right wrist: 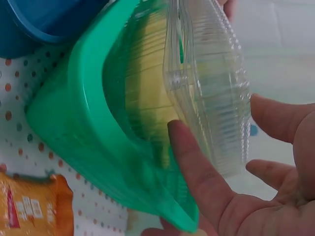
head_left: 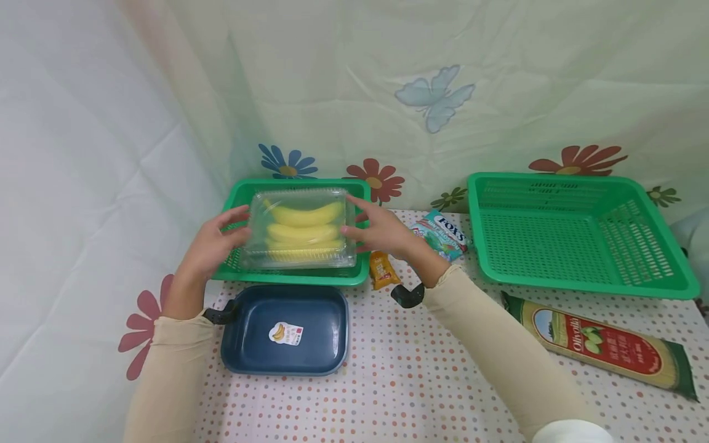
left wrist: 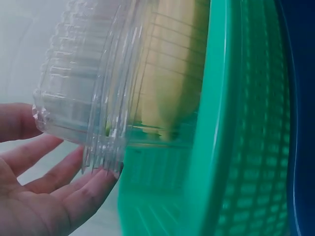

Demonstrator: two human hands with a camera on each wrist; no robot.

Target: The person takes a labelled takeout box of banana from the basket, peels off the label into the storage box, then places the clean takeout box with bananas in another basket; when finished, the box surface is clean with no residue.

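A clear plastic box (head_left: 301, 229) with several bananas (head_left: 307, 215) inside sits partly within the left green basket (head_left: 299, 280), its lid above the basket's rim. My left hand (head_left: 217, 239) holds the box's left end, thumb at the lid and fingertips (left wrist: 109, 178) under its flange. At the right end my right hand (head_left: 382, 229) grips it, the index finger (right wrist: 189, 152) on the flange and the thumb (right wrist: 275, 118) beside the lid. The underside of the box is hidden by the basket.
In front lies a blue tray (head_left: 260, 357) with a banana label card (head_left: 287, 333). To the right are an orange snack packet (head_left: 383, 271), a Fox's candy bag (head_left: 441, 235), another green basket (head_left: 581, 286) and a pack of pasta (head_left: 600, 344). A curtain (head_left: 354, 123) hangs behind.
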